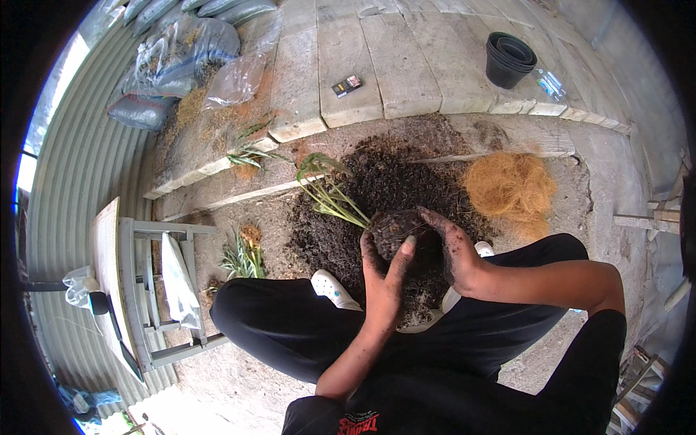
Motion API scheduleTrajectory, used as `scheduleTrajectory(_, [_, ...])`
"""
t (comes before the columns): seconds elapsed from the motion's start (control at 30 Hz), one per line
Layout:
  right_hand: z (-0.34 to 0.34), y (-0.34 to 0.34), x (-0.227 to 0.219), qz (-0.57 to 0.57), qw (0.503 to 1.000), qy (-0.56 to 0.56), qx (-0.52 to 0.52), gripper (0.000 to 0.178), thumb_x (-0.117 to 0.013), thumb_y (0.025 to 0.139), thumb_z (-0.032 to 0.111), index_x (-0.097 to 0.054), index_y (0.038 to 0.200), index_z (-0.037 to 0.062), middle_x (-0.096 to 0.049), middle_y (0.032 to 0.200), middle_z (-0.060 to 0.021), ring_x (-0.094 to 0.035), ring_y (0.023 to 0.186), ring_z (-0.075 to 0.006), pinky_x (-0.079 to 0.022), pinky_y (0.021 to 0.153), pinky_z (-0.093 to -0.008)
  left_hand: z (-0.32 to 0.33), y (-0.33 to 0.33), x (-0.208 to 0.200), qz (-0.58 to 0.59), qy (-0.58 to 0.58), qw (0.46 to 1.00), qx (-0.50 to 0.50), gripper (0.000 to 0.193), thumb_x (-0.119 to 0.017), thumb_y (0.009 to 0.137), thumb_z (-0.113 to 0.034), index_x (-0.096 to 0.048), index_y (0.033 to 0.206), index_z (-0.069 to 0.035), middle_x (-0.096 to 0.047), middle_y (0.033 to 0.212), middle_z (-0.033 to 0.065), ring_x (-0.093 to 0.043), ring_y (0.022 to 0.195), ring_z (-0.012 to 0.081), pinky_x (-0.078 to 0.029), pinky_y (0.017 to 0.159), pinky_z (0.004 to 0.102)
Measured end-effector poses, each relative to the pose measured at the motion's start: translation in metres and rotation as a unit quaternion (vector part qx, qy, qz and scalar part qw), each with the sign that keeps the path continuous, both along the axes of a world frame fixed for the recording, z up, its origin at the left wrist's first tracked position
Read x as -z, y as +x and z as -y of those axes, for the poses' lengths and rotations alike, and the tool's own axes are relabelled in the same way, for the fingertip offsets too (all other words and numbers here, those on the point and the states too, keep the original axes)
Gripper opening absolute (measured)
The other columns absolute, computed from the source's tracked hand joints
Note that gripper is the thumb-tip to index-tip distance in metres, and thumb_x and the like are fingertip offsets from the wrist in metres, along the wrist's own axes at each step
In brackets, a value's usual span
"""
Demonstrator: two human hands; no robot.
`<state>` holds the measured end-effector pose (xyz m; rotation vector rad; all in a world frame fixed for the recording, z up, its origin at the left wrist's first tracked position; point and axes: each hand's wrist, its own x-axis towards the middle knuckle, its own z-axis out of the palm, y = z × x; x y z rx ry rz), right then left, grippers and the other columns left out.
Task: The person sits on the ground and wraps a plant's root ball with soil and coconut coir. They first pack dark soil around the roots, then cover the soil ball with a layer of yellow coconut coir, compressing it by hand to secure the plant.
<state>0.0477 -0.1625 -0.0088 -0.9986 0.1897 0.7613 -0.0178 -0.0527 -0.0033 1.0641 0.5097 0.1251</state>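
Both hands are closed round a dark, round soil ball, which I hold above the heap between my knees. My left hand presses on its near left side, the thumb lying across the surface. From the right, my right hand cups it, with dirt smeared over the fingers. A green plant with several pale stems leans out of the ball to the left. Below spreads a heap of loose dark soil. The underside of the ball is hidden.
A tangle of orange-brown fibre lies right of the soil. Stacked black pots and a clear plastic bottle stand far right on concrete slabs. Uprooted plants lie left, near a grey wooden stand. Filled bags sit far left.
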Motion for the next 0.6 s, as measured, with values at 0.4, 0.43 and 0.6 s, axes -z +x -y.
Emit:
scheduleTrajectory(0.4, [0.008, 0.018, 0.035, 0.259, 0.964, 0.003, -0.061, 0.05, -0.046, 0.095, 0.041, -0.05, 0.125, 0.0012, -0.054, 0.126, -0.0095, -0.052, 0.115, -0.0174, -0.038, 0.101, -0.0339, -0.035, 0.005, -0.003, 0.046, -0.308, 0.95, -0.023, 0.054, -0.064, 0.08, -0.035, -0.05, 0.122, -0.004, -0.058, 0.116, 0.0155, -0.057, 0.109, 0.0285, -0.046, 0.097, 0.0436])
scheduleTrajectory(0.43, [0.003, 0.018, 0.015, 0.245, 0.968, -0.02, -0.055, 0.051, -0.046, 0.095, 0.042, -0.05, 0.126, 0.0016, -0.054, 0.126, -0.0095, -0.053, 0.115, -0.018, -0.039, 0.1, -0.0348, -0.037, 0.005, -0.003, 0.06, -0.295, 0.953, -0.023, 0.056, -0.064, 0.08, -0.037, -0.05, 0.123, -0.005, -0.057, 0.117, 0.0162, -0.056, 0.111, 0.0292, -0.044, 0.098, 0.0441])
scheduleTrajectory(0.6, [0.0, 0.021, -0.023, -0.114, 0.979, 0.07, -0.155, 0.058, -0.045, 0.092, 0.053, -0.048, 0.131, 0.0101, -0.054, 0.127, -0.0094, -0.054, 0.114, -0.0224, -0.042, 0.098, -0.0401, -0.034, 0.001, 0.013, 0.115, -0.273, 0.955, -0.006, 0.074, -0.073, 0.069, -0.027, -0.04, 0.13, -0.001, -0.054, 0.121, 0.0169, -0.054, 0.113, 0.0343, -0.043, 0.101, 0.0463])
